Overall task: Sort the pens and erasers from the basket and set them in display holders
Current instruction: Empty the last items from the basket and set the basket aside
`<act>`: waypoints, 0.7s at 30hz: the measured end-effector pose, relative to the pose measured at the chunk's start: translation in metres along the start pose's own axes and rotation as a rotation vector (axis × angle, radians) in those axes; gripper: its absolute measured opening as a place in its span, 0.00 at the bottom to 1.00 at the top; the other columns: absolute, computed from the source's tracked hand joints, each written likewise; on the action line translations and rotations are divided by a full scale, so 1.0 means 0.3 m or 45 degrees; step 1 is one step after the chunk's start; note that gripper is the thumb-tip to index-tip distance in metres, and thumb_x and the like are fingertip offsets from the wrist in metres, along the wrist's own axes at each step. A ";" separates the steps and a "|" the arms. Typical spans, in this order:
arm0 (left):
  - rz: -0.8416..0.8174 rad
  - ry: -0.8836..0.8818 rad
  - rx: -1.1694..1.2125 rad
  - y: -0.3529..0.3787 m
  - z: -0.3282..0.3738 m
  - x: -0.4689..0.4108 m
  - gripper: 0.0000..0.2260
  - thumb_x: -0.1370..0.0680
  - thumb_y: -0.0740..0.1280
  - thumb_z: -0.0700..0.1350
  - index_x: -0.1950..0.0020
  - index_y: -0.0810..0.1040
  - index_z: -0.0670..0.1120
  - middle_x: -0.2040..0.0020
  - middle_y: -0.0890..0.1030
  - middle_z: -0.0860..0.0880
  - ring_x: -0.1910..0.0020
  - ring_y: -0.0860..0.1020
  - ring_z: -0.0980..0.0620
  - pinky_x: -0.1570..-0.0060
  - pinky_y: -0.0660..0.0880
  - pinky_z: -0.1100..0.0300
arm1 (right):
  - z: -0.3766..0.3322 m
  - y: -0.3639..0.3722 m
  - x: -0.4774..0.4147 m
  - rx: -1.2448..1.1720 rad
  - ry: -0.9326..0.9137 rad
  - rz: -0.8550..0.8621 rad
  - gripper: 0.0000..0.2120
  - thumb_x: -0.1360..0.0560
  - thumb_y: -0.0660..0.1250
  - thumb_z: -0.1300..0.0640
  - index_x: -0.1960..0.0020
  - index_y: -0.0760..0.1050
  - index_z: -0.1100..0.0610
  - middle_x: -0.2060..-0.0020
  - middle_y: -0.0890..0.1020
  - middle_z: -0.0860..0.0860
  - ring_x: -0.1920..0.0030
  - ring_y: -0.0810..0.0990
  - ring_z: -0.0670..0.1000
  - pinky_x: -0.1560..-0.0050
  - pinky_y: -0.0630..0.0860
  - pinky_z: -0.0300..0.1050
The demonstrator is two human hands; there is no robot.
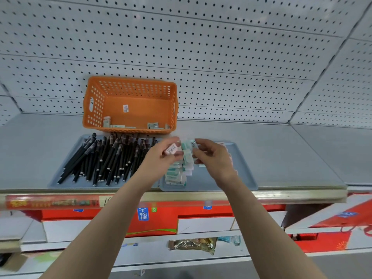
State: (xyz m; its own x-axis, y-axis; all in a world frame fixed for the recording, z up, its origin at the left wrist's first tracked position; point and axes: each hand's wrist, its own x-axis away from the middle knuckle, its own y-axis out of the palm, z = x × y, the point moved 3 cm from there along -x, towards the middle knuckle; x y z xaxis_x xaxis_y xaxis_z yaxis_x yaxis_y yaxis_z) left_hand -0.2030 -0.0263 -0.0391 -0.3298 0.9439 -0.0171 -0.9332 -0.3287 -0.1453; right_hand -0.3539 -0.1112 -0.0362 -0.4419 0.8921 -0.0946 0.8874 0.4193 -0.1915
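**Shelf (281, 158) below pegboard (201, 47): eraser placing under way**

Left grip (157, 158) is pinching a barcoded eraser (171, 149) between thumb and fingertips. Its long axis is running left to right, tipping up toward the right grip (215, 160). That grip is pinching a second eraser (192, 143), seemingly end-on, though blur is hiding its exact lie. Both erasers are hanging just above the far end of the eraser row (176, 174), which is running front to back in the right tray (243, 174). The set-down spot is therefore lying straight below, between the two grips. Pens (104, 158) are lying across the left tray (55, 183), long axes roughly front to back. Behind, the orange basket (94, 105) is holding a few loose erasers (107, 121).
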 end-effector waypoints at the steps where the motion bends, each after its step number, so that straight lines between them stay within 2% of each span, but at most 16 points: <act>1: 0.019 -0.013 0.001 -0.002 0.000 -0.011 0.19 0.21 0.67 0.37 0.32 0.73 0.50 0.38 0.78 0.51 0.43 0.80 0.56 0.39 0.75 0.56 | 0.011 -0.021 -0.006 -0.058 0.049 0.002 0.12 0.23 0.68 0.66 0.41 0.80 0.60 0.60 0.83 0.49 0.63 0.83 0.45 0.59 0.79 0.38; 3: 0.040 -0.029 -0.023 -0.004 -0.001 -0.030 0.21 0.21 0.68 0.41 0.29 0.71 0.52 0.37 0.77 0.51 0.39 0.77 0.56 0.36 0.72 0.56 | 0.029 -0.055 -0.015 -0.107 0.092 0.000 0.13 0.24 0.68 0.67 0.41 0.79 0.58 0.60 0.83 0.51 0.62 0.83 0.45 0.59 0.79 0.37; 6: 0.028 -0.023 -0.060 0.006 0.001 -0.048 0.21 0.20 0.65 0.40 0.28 0.69 0.51 0.35 0.76 0.51 0.39 0.76 0.58 0.35 0.72 0.58 | 0.052 -0.095 -0.031 -0.095 0.106 -0.014 0.16 0.24 0.69 0.66 0.38 0.79 0.56 0.58 0.83 0.52 0.59 0.84 0.49 0.57 0.79 0.39; 9: 0.036 -0.008 -0.025 0.016 -0.002 -0.063 0.19 0.18 0.61 0.35 0.28 0.70 0.48 0.34 0.76 0.48 0.43 0.78 0.63 0.45 0.75 0.71 | 0.057 -0.135 -0.051 -0.103 0.115 -0.016 0.19 0.25 0.69 0.67 0.38 0.78 0.51 0.54 0.81 0.56 0.58 0.84 0.51 0.57 0.79 0.39; 10: 0.051 -0.008 -0.004 0.018 -0.003 -0.067 0.19 0.18 0.60 0.33 0.29 0.70 0.47 0.35 0.76 0.47 0.44 0.79 0.63 0.47 0.74 0.72 | 0.057 -0.151 -0.059 -0.106 0.114 -0.007 0.18 0.25 0.68 0.68 0.39 0.79 0.51 0.52 0.80 0.59 0.58 0.84 0.51 0.57 0.79 0.39; 13: 0.118 -0.007 0.100 0.022 -0.004 -0.077 0.19 0.19 0.56 0.29 0.33 0.74 0.45 0.36 0.76 0.44 0.45 0.81 0.58 0.45 0.76 0.68 | 0.056 -0.200 -0.077 -0.118 0.113 0.055 0.12 0.25 0.68 0.69 0.47 0.79 0.55 0.54 0.82 0.57 0.59 0.83 0.52 0.55 0.82 0.48; 15: 0.168 -0.013 0.155 0.022 0.000 -0.082 0.18 0.20 0.59 0.29 0.37 0.77 0.47 0.37 0.77 0.45 0.46 0.82 0.57 0.45 0.76 0.66 | 0.062 -0.222 -0.086 -0.102 0.130 0.079 0.08 0.25 0.70 0.66 0.50 0.80 0.56 0.56 0.83 0.54 0.59 0.82 0.52 0.52 0.81 0.51; 18: 0.199 -0.038 0.198 0.025 0.000 -0.086 0.15 0.23 0.66 0.32 0.42 0.80 0.49 0.40 0.80 0.47 0.42 0.80 0.53 0.39 0.76 0.59 | 0.072 -0.227 -0.093 -0.142 0.174 0.064 0.06 0.25 0.72 0.61 0.48 0.83 0.57 0.54 0.85 0.53 0.57 0.82 0.49 0.54 0.81 0.46; 21: 0.201 -0.069 0.237 0.033 0.001 -0.087 0.14 0.22 0.65 0.32 0.43 0.81 0.48 0.42 0.81 0.47 0.42 0.81 0.52 0.40 0.76 0.61 | 0.090 -0.215 -0.102 -0.207 0.198 0.015 0.08 0.26 0.72 0.62 0.47 0.83 0.60 0.54 0.86 0.54 0.56 0.83 0.47 0.58 0.80 0.39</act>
State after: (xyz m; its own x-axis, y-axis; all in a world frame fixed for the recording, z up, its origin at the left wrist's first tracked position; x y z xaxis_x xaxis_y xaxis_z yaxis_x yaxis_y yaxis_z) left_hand -0.2038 -0.0541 -0.0399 -0.4758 0.8791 0.0285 -0.8782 -0.4767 0.0401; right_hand -0.4011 -0.1701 -0.0473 -0.4167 0.9072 0.0585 0.9076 0.4188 -0.0304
